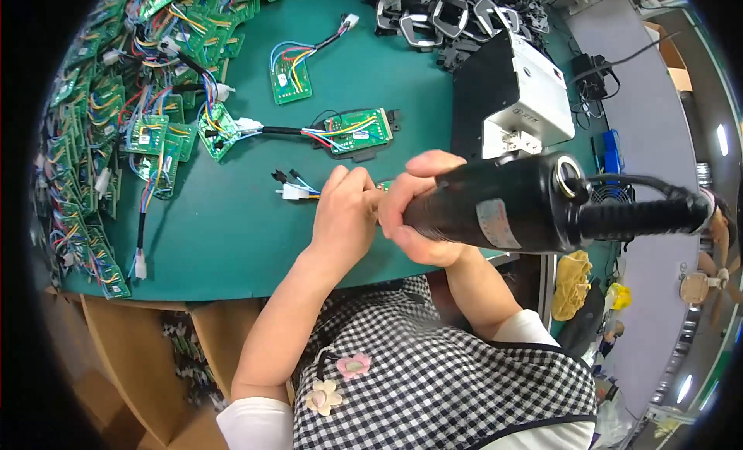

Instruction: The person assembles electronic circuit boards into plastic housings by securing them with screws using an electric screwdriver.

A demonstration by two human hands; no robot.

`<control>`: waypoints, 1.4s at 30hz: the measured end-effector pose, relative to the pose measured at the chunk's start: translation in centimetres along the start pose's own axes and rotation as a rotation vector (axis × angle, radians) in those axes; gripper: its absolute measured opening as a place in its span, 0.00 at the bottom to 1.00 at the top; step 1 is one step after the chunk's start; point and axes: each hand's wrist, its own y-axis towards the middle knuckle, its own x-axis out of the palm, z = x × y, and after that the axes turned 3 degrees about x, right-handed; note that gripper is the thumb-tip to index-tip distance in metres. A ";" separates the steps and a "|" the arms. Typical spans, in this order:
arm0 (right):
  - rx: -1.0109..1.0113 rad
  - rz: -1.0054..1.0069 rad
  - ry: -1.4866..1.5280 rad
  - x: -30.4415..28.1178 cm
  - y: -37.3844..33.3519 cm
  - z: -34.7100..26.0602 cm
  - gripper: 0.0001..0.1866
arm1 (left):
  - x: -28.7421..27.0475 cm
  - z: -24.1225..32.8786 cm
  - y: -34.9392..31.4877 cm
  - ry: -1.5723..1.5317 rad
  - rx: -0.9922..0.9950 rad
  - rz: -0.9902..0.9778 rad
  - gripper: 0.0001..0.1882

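Observation:
A black electric screwdriver (495,210) lies almost level across the view, its cord leaving on the right. My right hand (428,250) is wrapped around its front part; the tip is hidden. Close against it, my left hand (342,222) is closed over a green circuit board (383,185), of which only a small edge shows. Coloured wires with a white connector (294,191) stick out to the left of that hand. Just beyond my hands, another wired circuit board (360,131) rests on a black plastic part, its cable plugged to a small board (219,133).
Wired circuit boards (89,148) are heaped along the left of the green table (232,249). One single board (291,80) lies farther back. Black and silver frames (450,18) pile up at the back, and a black-and-white box (515,94) stands at the right.

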 end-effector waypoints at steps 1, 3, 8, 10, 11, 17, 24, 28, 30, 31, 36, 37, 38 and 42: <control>-0.024 0.063 -0.152 -0.1 -0.4 -0.3 0.39 | -0.3 0.0 0.0 -0.006 -0.001 -0.035 0.05; 0.032 0.297 0.044 0.6 -1.5 -1.9 0.40 | -0.5 0.3 -0.5 0.049 0.027 -0.068 0.07; -0.192 0.582 0.247 -2.2 -1.2 -5.1 0.37 | -5.6 0.0 4.2 0.222 0.060 0.056 0.11; -0.098 0.637 0.232 -2.3 -1.4 -3.9 0.38 | -6.5 -2.0 5.4 0.255 0.050 0.029 0.12; -0.083 0.645 0.303 -2.4 -1.9 -3.4 0.39 | -6.7 -3.2 5.7 0.241 0.022 -0.126 0.13; -0.049 0.707 0.341 -3.7 -4.0 -1.1 0.38 | -6.4 -2.5 14.9 0.477 0.190 -0.299 0.20; -0.017 0.604 0.453 -3.5 -4.6 0.4 0.37 | 4.2 -10.6 23.5 0.752 0.528 0.000 0.09; -0.003 0.597 0.381 -4.7 -5.4 -0.3 0.37 | -1.3 -5.3 26.2 0.466 0.567 0.034 0.12; 0.040 0.647 0.348 -5.0 -5.4 -0.9 0.39 | -5.8 -0.1 24.7 0.563 0.536 -0.094 0.14; 0.068 0.684 0.297 -4.9 -5.2 -1.2 0.40 | -7.5 2.4 23.3 0.638 0.572 -0.228 0.10; -0.018 0.824 0.305 -5.0 -4.5 -1.2 0.40 | -4.9 7.4 11.9 0.721 0.484 -1.134 0.05; -0.046 0.828 0.281 -5.1 -4.4 -1.0 0.39 | -3.1 6.9 10.2 0.713 0.490 -1.214 0.04; -0.041 0.839 0.262 -5.0 -4.3 -1.0 0.39 | -1.4 6.1 8.7 0.673 0.500 -1.140 0.06; -0.050 0.831 0.294 -5.4 -5.6 -2.3 0.39 | -2.9 4.1 11.6 0.417 0.506 -0.836 0.13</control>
